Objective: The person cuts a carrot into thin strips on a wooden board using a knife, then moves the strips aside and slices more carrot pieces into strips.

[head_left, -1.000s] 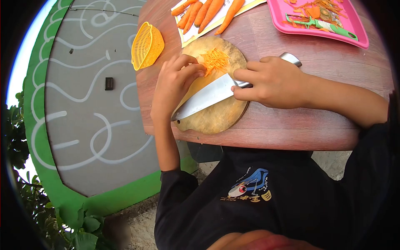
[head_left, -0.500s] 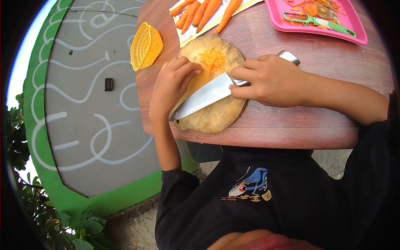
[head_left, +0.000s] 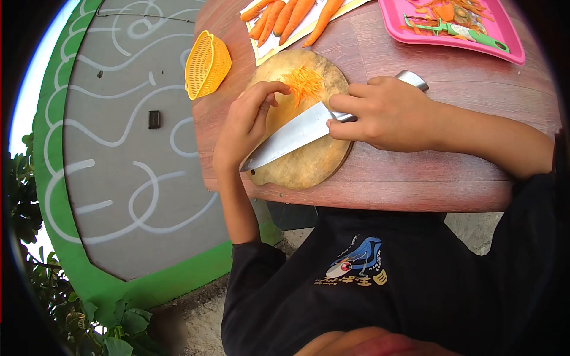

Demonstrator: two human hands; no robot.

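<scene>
My right hand (head_left: 386,115) grips the silver handle of a kitchen knife (head_left: 291,135), whose broad blade lies flat and slanting across a round wooden cutting board (head_left: 309,166). The blade's tip points left, near the board's small hanging hole. On the far part of the board is a small heap of shredded carrot (head_left: 304,82). My left hand (head_left: 252,115) hovers over the board's left side, just left of the shreds. Its fingers are bent and apart from the thumb, with nothing visible between them.
A yellow plastic basket (head_left: 208,65) stands at the table's left edge. Several whole carrots (head_left: 291,21) lie on paper at the back. To the far right, a pink tray (head_left: 409,38) holds carrot peelings and a green-handled peeler (head_left: 475,38). The wooden table's (head_left: 415,190) front edge is near my body.
My left hand has lifted back slightly from the carrot shreds, and its fingers have parted. The knife and my right hand have stayed in place.
</scene>
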